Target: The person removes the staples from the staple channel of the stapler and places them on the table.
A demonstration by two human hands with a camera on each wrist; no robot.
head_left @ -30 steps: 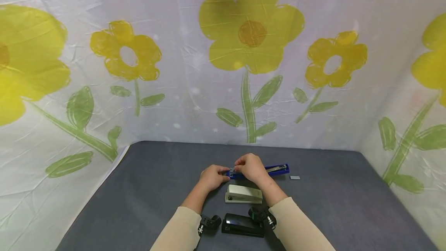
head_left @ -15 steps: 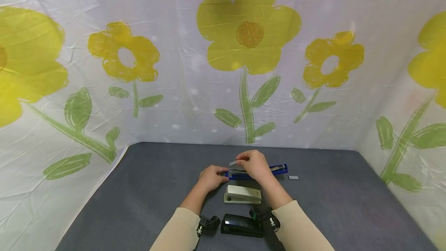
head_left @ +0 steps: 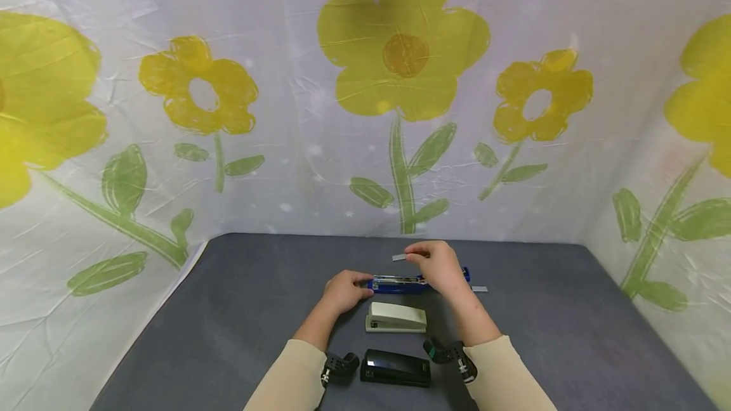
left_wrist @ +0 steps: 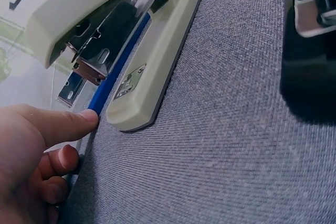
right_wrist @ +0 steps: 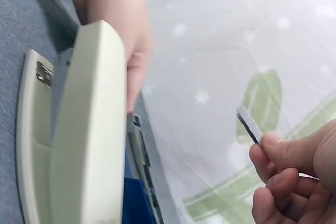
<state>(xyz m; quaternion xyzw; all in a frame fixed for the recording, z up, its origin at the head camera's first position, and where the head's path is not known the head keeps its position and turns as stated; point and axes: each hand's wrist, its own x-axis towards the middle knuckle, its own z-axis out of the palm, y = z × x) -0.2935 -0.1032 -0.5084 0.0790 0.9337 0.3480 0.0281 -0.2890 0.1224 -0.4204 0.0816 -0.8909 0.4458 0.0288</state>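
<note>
A blue stapler (head_left: 394, 287) lies lengthwise across the far part of the table, its metal staple channel exposed. At its left end, my left hand (head_left: 342, 292) grips the base between thumb and fingers; in the left wrist view the thumb presses the blue edge. My right hand (head_left: 436, 265) is raised above the stapler's right half, hiding part of it. Between its thumb and index finger it pinches a short grey strip of staples (right_wrist: 250, 125), which points leftward in the head view. A second staple strip (head_left: 480, 288) lies on the table, partly behind the right wrist.
Nearer to me than the blue stapler stands a cream stapler (head_left: 396, 318). A black stapler (head_left: 395, 368) lies closest, between the forearms. The dark grey table (head_left: 257, 335) ends at a flower-printed curtain (head_left: 308, 176) at the back and sides.
My right hand has lifted away from the stapler's left part and moved to the right with the staple strip. The left hand keeps its grip on the stapler's end.
</note>
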